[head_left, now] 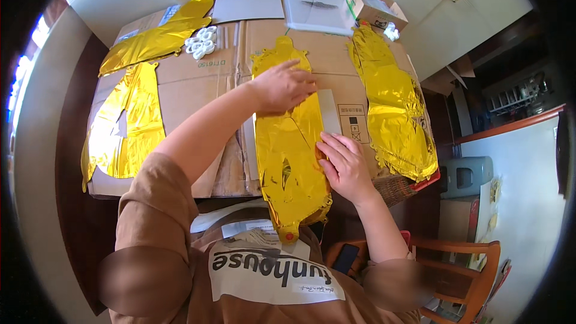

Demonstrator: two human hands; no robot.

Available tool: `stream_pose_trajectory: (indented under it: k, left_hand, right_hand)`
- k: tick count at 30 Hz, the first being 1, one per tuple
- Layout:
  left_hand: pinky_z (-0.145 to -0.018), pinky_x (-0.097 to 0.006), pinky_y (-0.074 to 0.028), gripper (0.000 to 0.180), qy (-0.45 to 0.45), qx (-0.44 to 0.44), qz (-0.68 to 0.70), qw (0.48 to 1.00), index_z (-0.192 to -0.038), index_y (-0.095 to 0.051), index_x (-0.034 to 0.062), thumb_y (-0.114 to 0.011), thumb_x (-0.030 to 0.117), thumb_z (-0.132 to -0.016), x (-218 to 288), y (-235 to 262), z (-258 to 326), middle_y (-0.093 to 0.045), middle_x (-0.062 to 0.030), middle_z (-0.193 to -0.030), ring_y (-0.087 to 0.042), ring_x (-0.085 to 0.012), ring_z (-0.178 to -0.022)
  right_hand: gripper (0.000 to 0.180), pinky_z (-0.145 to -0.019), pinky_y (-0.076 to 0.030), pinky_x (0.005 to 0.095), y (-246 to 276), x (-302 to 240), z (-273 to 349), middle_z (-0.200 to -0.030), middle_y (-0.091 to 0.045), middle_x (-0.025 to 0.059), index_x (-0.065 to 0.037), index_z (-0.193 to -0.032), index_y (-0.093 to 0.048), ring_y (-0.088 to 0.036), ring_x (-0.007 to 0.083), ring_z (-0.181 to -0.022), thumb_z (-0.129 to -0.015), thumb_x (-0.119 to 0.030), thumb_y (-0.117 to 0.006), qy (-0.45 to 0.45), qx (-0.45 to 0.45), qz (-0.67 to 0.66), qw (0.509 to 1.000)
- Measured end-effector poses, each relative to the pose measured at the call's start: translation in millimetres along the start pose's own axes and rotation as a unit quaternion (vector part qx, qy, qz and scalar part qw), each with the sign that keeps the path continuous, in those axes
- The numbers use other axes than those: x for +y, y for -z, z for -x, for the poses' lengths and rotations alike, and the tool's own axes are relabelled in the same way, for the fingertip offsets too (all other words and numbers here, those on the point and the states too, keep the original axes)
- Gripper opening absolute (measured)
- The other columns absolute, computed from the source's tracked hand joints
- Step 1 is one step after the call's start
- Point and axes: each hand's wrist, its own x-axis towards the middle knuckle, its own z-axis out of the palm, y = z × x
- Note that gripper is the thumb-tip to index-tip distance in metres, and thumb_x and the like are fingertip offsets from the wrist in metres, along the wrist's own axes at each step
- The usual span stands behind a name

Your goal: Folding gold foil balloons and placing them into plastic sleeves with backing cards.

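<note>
On the cardboard-covered tabletop (pixel 198 84), both hands press a flat gold foil balloon (pixel 291 144) smooth.

Left hand (pixel 282 87) lies palm-down with fingers spread flat on the balloon's upper part, gripping nothing; right hand (pixel 343 165) rests open on its right edge, fingertips on the foil, likewise closed on nothing. The balloon lies lengthwise down the middle of the cardboard, its valve end hanging over the near edge, and it looks wholly uninflated, so the work on it seems to be at an early stage. Three other gold foil balloons wait, equally flat: one just to the right (pixel 396 114), two on the left (pixel 126 123) (pixel 159 36). A cluster of small white pieces (pixel 201 42) (clips or flowers, I cannot tell) and an open carton (pixel 375 7) sit at the far side.
</note>
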Motion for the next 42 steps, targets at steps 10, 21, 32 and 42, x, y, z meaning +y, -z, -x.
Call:
stream_pose_trajectory:
  k: [10, 21, 32, 42]
  left_hand:
    - [-0.094, -0.046, -0.049, 0.021, 0.104, 0.136, 0.026, 0.985, -0.105, -0.069, 0.0068, -0.074, 0.012, -0.085, 4.9, 49.5, 54.0, -0.066, -0.0117, -0.112, -0.062, -0.0325, -0.107]
    - [-0.117, -0.055, -0.036, 0.047, 0.155, 0.022, 0.066, 0.985, -0.119, -0.066, 0.0057, -0.081, 0.027, -0.081, 48.5, 52.1, 116.5, -0.063, -0.0114, -0.121, -0.061, -0.0315, -0.116]
    - [-0.118, -0.057, -0.033, 0.052, 0.144, 0.023, 0.051, 0.988, -0.123, -0.065, 0.0062, -0.081, 0.031, -0.08, 46.0, 50.7, 119.5, -0.064, -0.0111, -0.121, -0.061, -0.0306, -0.118]
    - [-0.119, -0.057, -0.032, 0.048, 0.132, 0.018, 0.04, 0.99, -0.118, -0.068, 0.0058, -0.081, 0.031, -0.08, 43.0, 55.4, 114.6, -0.066, -0.0106, -0.118, -0.063, -0.0289, -0.116]
  right_hand:
    - [0.034, -0.107, -0.043, 0.0441, -1.3, 0.2, 4.3, -0.135, -0.066, 0.0095, -0.004, -0.119, -0.07, -0.058, 0.0298, -0.123, -0.087, -0.015, -0.072, -0.014, -0.001, 0.0, 1.0]
    - [0.036, -0.108, -0.043, 0.0445, 1.4, -0.6, 0.3, -0.137, -0.064, 0.0098, -0.004, -0.123, -0.068, -0.057, 0.0301, -0.125, -0.088, -0.015, -0.072, 0.003, -0.021, 0.003, 1.0]
    - [0.043, -0.101, -0.044, 0.0445, -16.1, -96.2, -45.4, -0.122, -0.063, 0.0166, 0.002, -0.125, -0.064, -0.059, 0.0309, -0.112, -0.087, -0.016, -0.071, 0.116, -0.009, -0.037, 0.993]
    - [0.061, -0.102, -0.044, 0.0487, -49.7, -120.7, -20.5, -0.138, -0.053, 0.0277, 0.008, -0.134, -0.056, -0.051, 0.0413, -0.125, -0.086, -0.026, -0.074, 0.061, -0.084, 0.047, 0.993]
